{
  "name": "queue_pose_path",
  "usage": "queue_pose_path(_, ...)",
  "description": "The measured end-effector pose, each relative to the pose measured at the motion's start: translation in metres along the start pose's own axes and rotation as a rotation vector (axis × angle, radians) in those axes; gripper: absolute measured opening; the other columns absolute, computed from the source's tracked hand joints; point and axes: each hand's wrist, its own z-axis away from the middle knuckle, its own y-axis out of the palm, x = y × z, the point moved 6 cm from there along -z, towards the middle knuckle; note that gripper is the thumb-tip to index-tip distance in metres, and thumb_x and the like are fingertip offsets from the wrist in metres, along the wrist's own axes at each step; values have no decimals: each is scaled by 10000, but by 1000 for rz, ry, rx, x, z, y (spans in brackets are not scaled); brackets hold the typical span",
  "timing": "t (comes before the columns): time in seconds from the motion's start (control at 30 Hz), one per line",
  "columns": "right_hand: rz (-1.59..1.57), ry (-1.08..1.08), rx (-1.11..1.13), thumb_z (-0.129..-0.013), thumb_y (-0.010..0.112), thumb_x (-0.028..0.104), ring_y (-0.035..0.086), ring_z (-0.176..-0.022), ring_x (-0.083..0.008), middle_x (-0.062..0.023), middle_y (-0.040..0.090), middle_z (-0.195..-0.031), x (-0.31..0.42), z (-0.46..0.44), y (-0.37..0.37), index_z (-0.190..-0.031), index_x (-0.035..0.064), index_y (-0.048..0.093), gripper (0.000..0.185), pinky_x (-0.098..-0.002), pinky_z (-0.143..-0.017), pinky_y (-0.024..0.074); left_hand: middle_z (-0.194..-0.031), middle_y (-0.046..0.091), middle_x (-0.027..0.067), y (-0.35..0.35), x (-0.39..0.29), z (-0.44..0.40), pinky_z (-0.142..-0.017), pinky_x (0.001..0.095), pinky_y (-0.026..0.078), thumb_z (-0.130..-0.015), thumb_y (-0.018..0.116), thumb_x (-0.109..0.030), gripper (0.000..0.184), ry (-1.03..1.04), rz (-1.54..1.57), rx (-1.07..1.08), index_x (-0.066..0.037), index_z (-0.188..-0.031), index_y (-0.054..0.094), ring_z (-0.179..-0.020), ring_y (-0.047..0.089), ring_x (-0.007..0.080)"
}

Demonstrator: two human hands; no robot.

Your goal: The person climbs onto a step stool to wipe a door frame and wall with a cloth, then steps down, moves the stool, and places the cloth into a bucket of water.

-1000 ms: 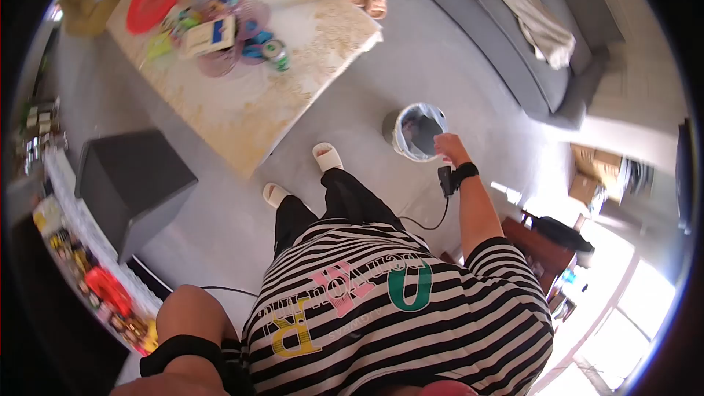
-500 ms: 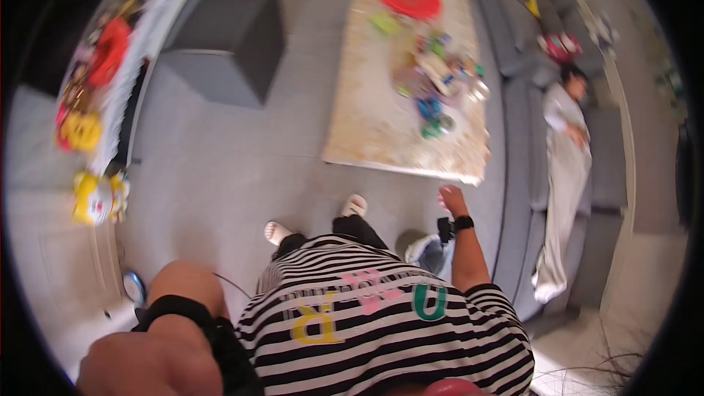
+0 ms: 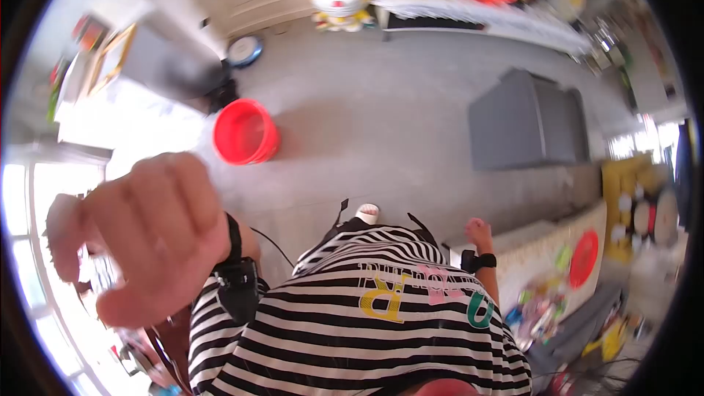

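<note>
My left hand [image 3: 158, 231] is raised large and close to the camera at the left. Its fingers are loosely curled, the thumb stands apart from them, and nothing shows in the gap. A black strap with a small device [image 3: 236, 286] is round that wrist. On the other side, my right hand [image 3: 479, 233] hangs low beside my striped shirt [image 3: 323, 330], its fingers folded in and no object visible in it. It also wears a black wristband [image 3: 478, 261]. A red bucket [image 3: 246, 133] stands on the floor beyond my left hand, apart from it.
A grey box-like piece of furniture [image 3: 506, 121] stands on the floor [image 3: 367, 117]. Farther off are a yellow cat figure [image 3: 339, 0], a round floor device [image 3: 244, 51] and a long white-covered stand [image 3: 484, 26]. Right of me, a table [image 3: 524, 257] carries a red tray [image 3: 584, 259] and clutter.
My view has swung left: the table and grey furniture are now at the right, and the red bucket has come into view. My left hand has risen in the picture.
</note>
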Motion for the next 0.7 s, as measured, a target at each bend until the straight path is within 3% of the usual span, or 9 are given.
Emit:
queue_pose_path(0.1,121,-110,140,-822,527,236,557,-588,-108,-23,595,-746,92,-41,34,-966,67,580,228,-234,-447,414,-748,535,-35,-47,-12,2,-620,257,328,-738,616,-321,327,-84,-187,-224,-161,-1003,511,-717,450,70)
queue_pose_path(0.23,304,-291,259,-822,540,219,548,-594,-90,-19,600,-764,191,-106,57,-986,64,583,230,-213,-461,407,-809,519,-10,-91,-22,-5,-659,275,327,-756,576,-337,351,-8,-302,-320,-142,-1035,490,-762,450,103)
queue_pose_path(0.4,445,-275,378,-820,535,199,537,-601,-78,-14,602,-760,310,-149,121,-961,59,591,206,-223,-489,412,-885,499,21,-136,1,-26,-707,298,325,-780,526,-358,386,31,-359,-280,-118,-1076,463,-818,449,145)
queue_pose_path(0.47,570,-452,466,-801,550,194,547,-601,-91,-17,597,-737,344,-185,142,-912,51,593,187,-243,-504,424,-916,491,33,-158,24,-47,-726,307,325,-789,506,-366,401,27,-351,-249,-109,-1092,452,-841,449,162)
queue_pose_path(0.5,656,-574,373,-795,542,170,545,-589,-105,-18,585,-702,352,-206,151,-853,49,589,142,-262,-518,434,-931,487,39,-165,31,-58,-736,311,324,-794,496,-370,409,38,-361,-226,-104,-1100,447,-852,449,170)
queue_pose_path(0.6,568,-623,470,-785,521,160,543,-583,-104,3,564,-637,407,-239,186,-790,69,595,117,-262,-537,437,-977,475,58,-184,43,-89,-764,325,323,-808,466,-383,433,70,-392,-178,-90,-1124,431,-886,449,196)
queue_pose_path(0.63,559,-523,547,-786,508,153,548,-587,-98,2,561,-628,429,-255,209,-768,72,595,120,-258,-535,435,-992,471,64,-192,43,-95,-774,329,323,-812,456,-387,441,85,-406,-156,-85,-1132,426,-897,449,204)
queue_pose_path(0.67,647,-541,534,-789,484,144,533,-572,-81,3,549,-617,458,-257,226,-745,70,591,138,-256,-531,432,-1007,467,70,-196,42,-100,-784,334,323,-817,446,-391,449,96,-430,-154,-80,-1140,420,-909,449,213)
queue_pose_path(0.7,765,-624,526,-796,499,177,554,-592,-131,-13,565,-625,465,-291,248,-742,60,594,160,-287,-556,448,-1022,463,76,-199,39,-100,-793,339,323,-822,436,-395,457,112,-445,-150,-75,-1148,415,-920,448,221)
